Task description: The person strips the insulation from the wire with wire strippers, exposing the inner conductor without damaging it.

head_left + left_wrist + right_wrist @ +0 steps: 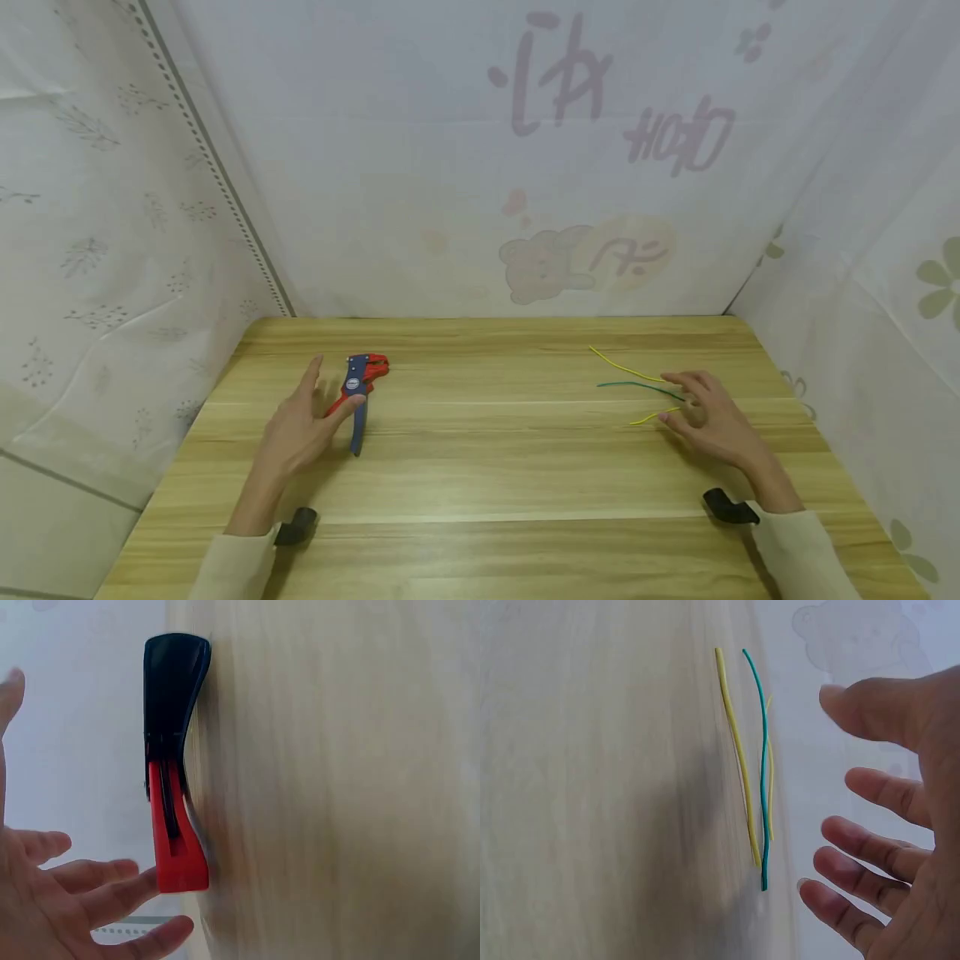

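A wire stripper [358,385] with a blue body and red jaws and handle lies on the left part of the table. My left hand [296,429] is right beside it, fingers spread, thumb overlapping its handles in the head view. In the left wrist view the wire stripper [169,772] appears end-on, with the fingers reaching toward its red handle. On the right lie a green wire [637,384] and two yellow wires [739,757]. Over their right ends hovers my right hand [716,425], its fingers loosely bent and holding nothing; it hides those ends in the head view.
The wooden table [480,467] ends at a back wall draped with printed white cloth [390,167]. Similar cloth covers both sides. A black wrist mount [297,527] sits at the left sleeve, another black mount [727,507] at the right sleeve.
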Action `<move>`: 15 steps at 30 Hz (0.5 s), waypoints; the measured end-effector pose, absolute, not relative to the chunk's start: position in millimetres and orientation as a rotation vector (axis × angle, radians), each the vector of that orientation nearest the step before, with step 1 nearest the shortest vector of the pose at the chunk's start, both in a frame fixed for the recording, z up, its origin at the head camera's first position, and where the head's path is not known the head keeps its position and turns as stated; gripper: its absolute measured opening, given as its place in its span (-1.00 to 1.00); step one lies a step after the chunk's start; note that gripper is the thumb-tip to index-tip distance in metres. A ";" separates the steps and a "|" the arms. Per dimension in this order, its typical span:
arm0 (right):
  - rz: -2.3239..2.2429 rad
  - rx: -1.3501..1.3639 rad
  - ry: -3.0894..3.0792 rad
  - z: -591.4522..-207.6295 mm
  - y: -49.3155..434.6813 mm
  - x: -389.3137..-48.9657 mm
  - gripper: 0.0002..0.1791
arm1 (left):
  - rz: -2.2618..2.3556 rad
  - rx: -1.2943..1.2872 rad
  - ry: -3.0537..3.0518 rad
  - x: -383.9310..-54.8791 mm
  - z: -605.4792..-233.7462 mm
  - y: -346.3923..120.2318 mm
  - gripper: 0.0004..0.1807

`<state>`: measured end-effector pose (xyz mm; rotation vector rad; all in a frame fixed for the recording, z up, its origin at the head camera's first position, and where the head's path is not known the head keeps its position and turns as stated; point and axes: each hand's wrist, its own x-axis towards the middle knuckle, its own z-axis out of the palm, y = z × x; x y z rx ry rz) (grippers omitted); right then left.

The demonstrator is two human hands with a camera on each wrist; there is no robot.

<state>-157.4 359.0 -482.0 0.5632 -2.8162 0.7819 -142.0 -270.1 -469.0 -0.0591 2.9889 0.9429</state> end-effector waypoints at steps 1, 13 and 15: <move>0.778 0.572 -2.809 -482.2 357.9 -157.6 -0.33 | 0.955 -0.076 2.993 -141.9 -469.0 -269.4 0.16; 0.782 0.690 -2.764 -488.9 352.1 -158.7 -0.62 | 1.163 -0.197 2.957 -145.5 -476.4 -261.0 0.10; 0.779 0.691 -2.768 -489.3 351.1 -158.4 -0.67 | 1.156 -0.203 2.934 -146.1 -477.3 -260.1 0.06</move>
